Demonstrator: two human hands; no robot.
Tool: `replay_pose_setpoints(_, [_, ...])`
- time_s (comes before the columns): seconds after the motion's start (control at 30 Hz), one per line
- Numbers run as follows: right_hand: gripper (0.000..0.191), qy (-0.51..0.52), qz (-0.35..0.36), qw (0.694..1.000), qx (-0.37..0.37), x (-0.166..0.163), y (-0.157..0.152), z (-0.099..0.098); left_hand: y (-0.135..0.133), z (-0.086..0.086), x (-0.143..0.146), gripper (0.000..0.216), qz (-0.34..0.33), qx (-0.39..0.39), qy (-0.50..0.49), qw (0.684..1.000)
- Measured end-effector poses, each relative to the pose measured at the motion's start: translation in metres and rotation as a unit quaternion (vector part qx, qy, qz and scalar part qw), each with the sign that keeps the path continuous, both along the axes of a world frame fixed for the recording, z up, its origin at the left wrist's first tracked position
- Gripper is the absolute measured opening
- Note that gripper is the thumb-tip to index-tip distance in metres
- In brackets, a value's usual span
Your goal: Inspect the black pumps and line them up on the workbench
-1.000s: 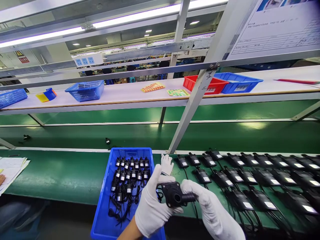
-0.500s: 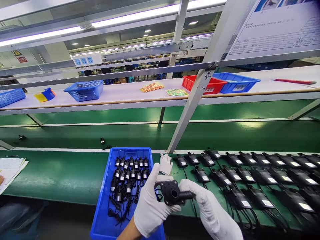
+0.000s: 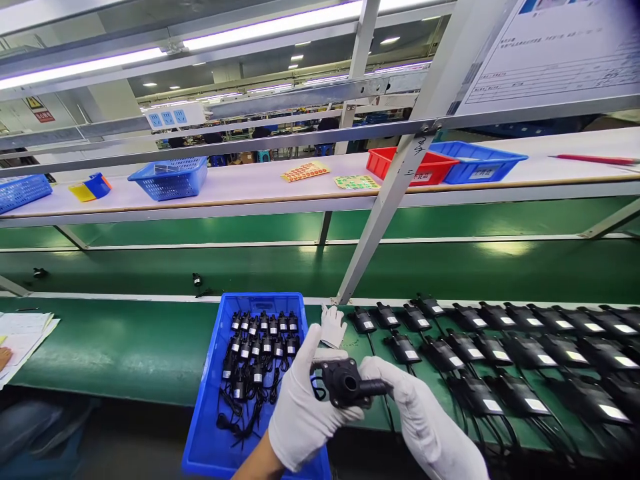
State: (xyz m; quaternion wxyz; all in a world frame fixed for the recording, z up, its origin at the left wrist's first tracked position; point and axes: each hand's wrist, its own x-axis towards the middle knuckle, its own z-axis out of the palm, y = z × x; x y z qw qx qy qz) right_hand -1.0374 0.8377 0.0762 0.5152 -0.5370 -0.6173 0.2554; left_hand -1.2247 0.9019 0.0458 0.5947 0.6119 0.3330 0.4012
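Note:
Both of my hands wear white gloves and together hold one small black pump part above the near edge of the green bench. My left hand wraps its body from the left, thumb raised. My right hand pinches its black nozzle from the right. A thin black wire hangs from the part. Just left of it stands a blue tray with several black parts and their wires. A spare white glove lies on the bench behind my hands.
Rows of several black labelled units with cables cover the bench on the right. A slanted metal post rises behind. The white shelf carries blue baskets, red and blue bins, and sticker sheets. Papers lie far left.
Both hands keep hold of the black part, turning it slightly. Two small black items on the conveyor belt behind have drifted left.

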Motion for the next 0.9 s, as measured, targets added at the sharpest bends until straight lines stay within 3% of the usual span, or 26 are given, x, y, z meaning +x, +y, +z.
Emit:
replay_pose_setpoints(0.43, [0.067, 0.01, 0.004, 1.0, -0.023, -0.0009, 0.0017, 0.0062, -0.001, -0.0006, 0.0009, 0.119, -0.011, 0.006, -0.019, 1.0])
replay_pose_setpoints(0.9, [0.063, 0.002, 0.022, 0.999, -0.029, 0.0017, 0.0031, -0.0012, 0.0023, -0.0026, 0.0006, 0.118, -0.016, -0.013, -0.043, 0.999])
